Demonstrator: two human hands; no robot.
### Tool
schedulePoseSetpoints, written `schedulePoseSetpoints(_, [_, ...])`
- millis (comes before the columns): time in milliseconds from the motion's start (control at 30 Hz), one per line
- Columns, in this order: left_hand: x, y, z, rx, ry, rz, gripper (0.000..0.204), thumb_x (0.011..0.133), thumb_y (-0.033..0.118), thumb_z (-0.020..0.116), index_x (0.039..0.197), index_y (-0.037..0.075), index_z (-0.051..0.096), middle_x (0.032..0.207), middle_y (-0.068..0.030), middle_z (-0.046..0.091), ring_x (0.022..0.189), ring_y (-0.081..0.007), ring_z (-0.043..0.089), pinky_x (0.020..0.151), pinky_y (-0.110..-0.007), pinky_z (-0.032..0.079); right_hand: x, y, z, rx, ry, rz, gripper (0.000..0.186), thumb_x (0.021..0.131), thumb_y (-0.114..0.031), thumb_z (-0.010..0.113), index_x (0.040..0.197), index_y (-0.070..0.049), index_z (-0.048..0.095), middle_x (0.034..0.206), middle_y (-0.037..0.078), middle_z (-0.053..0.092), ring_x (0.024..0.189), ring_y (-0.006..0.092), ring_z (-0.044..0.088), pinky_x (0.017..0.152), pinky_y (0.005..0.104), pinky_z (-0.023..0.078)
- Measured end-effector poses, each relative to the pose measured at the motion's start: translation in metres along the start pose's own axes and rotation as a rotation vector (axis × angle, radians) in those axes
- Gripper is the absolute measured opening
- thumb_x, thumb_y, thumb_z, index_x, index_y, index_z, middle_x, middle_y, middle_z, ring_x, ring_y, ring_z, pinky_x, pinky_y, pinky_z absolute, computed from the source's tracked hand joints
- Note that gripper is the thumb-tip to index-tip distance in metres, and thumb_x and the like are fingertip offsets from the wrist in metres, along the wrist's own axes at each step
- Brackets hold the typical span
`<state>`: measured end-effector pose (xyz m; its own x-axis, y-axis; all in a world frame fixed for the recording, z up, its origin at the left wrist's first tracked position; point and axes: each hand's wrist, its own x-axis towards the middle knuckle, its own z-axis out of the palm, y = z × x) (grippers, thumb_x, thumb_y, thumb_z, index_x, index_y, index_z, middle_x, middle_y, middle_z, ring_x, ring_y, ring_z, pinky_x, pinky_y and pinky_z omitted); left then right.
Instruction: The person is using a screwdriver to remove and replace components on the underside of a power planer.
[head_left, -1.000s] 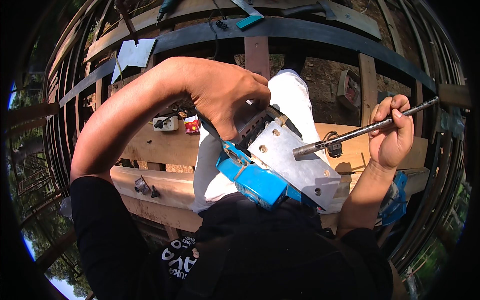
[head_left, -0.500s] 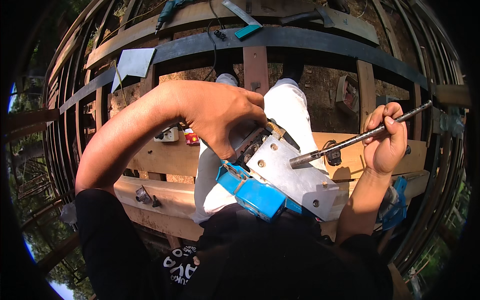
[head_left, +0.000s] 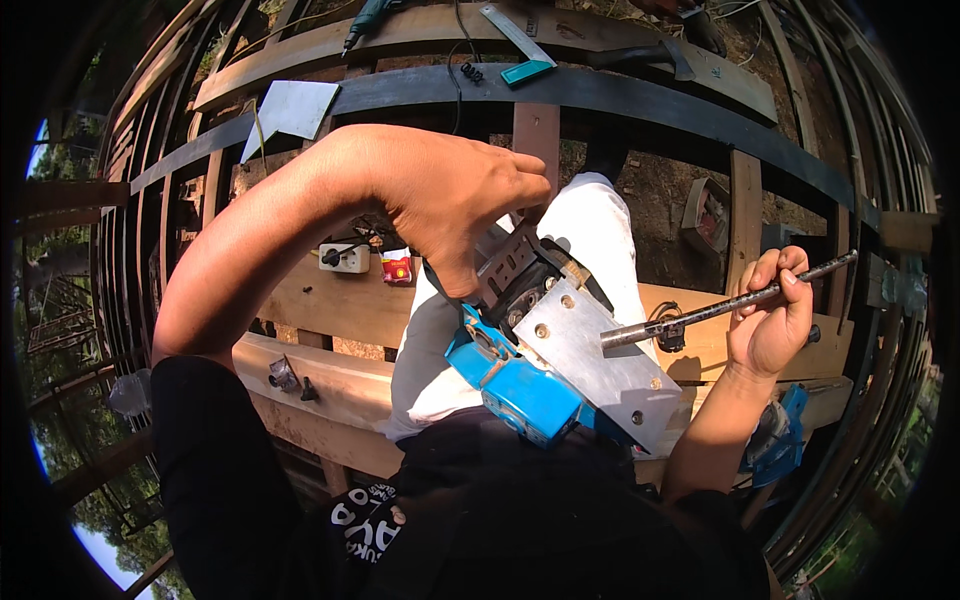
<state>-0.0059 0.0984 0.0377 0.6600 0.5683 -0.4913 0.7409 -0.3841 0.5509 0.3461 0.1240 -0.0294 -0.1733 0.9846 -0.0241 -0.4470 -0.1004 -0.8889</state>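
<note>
A blue electric planer [head_left: 532, 400] lies upside down across my lap, its flat silver sole plate [head_left: 592, 350] facing up with several screw holes. At the planer's far end my left hand [head_left: 460, 200] is closed, thumb on the near side and fingers over the far side, around a dark metal part [head_left: 508, 268]. My right hand [head_left: 768, 315] grips a long dark metal rod with a tubular socket end, a socket wrench [head_left: 715, 312], between thumb and fingers. The wrench's socket end rests on or just over the sole plate; contact is hard to tell.
Wooden planks and a dark beam [head_left: 430, 88] cross around my legs. A try square [head_left: 520, 45], a blue-green drill [head_left: 370, 20] and an axe [head_left: 650, 60] lie at the far side. Left are a white socket outlet [head_left: 345, 258] and a red packet [head_left: 397, 267]; right, another blue tool [head_left: 785, 430].
My left hand has shifted slightly up and away, and more of the dark metal part shows. The wrench stays in my right hand, its outer end lower. The whole view has shifted a little.
</note>
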Motion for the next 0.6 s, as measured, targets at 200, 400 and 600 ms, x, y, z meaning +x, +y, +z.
schedulePoseSetpoints(200, [-0.105,-0.033,0.042,-0.056,0.758,-0.042,0.083,0.055,0.028,0.086,0.124,-0.001,0.052,0.125,-0.0145,0.052,0.116,-0.0293,0.056,0.099,-0.041,0.047,-0.01,0.003,0.011,0.144,0.019,0.062,0.013,0.094,-0.016,0.052,0.1,-0.005,0.048,0.078,0.01,0.052,0.054,0.0114,0.047,0.042,0.0212,0.042])
schedulePoseSetpoints(400, [-0.206,-0.056,0.227,-0.734,1.852,-0.742,0.081,0.067,0.029,0.09,0.129,0.001,0.048,0.127,-0.013,0.053,0.116,-0.025,0.055,0.099,-0.04,0.047,-0.013,0.001,-0.001,0.185,-0.113,0.105,0.016,0.099,-0.014,0.048,0.107,0.0,0.048,0.084,0.01,0.047,0.061,0.0126,0.045,0.048,0.0221,0.044])
schedulePoseSetpoints(600, [-0.15,-0.087,0.423,-0.616,1.86,-1.524,0.085,0.066,0.036,0.089,0.126,-0.006,0.047,0.123,-0.0199,0.053,0.12,-0.0317,0.05,0.102,-0.043,0.042,-0.009,0.0,0.024,0.108,-0.178,0.119,0.017,0.1,-0.015,0.047,0.109,0.0,0.05,0.085,0.01,0.048,0.061,0.0126,0.045,0.048,0.0215,0.044])
